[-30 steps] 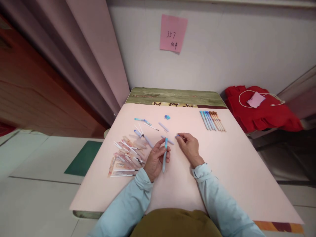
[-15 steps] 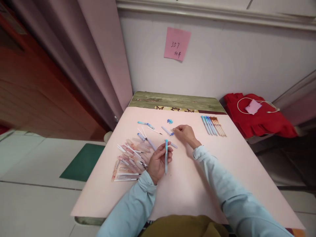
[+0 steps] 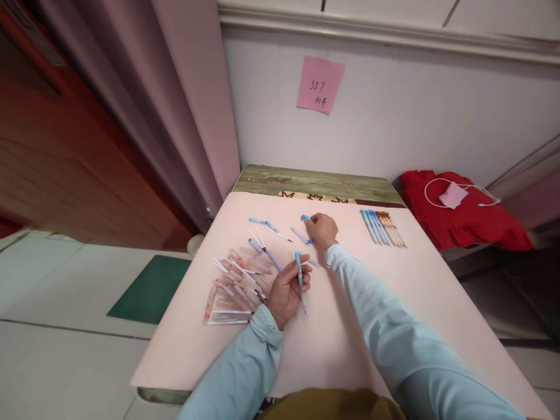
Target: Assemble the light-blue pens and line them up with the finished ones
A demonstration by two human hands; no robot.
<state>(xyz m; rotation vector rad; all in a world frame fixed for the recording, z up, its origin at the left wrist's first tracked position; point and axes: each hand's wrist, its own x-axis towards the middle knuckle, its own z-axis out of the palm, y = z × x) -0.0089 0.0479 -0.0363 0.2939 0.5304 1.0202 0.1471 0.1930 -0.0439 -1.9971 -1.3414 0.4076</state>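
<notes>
My left hand [image 3: 285, 291] is closed around a blue pen [image 3: 301, 280], holding it tilted with its tip down above the table. Farther forward, my right hand [image 3: 324, 230] has its fingertips pinched together at a small cluster of blue pieces [image 3: 304, 217]; what lies between the fingertips is hidden. Just below that hand rests a pale blue pen barrel [image 3: 299, 234] with a darker blue end. Another pale barrel [image 3: 314, 263] lies partly behind my left fingers. Blue pen parts [image 3: 257, 220] and a thin white refill [image 3: 280, 235] are left of my right hand.
A heap of pinkish pen barrels and white refills [image 3: 236, 283] covers the table's left side. At the right stands a neat row of blue and brown pens [image 3: 381, 227]. Beyond the table's right edge is a red cloth [image 3: 481, 224] with a white cable. Behind rises the wall [image 3: 394, 116].
My right hand has moved forward from beside the pale blue barrel to the small blue pieces. My left hand still holds the pen, now tilted more. The camera view has shifted slightly.
</notes>
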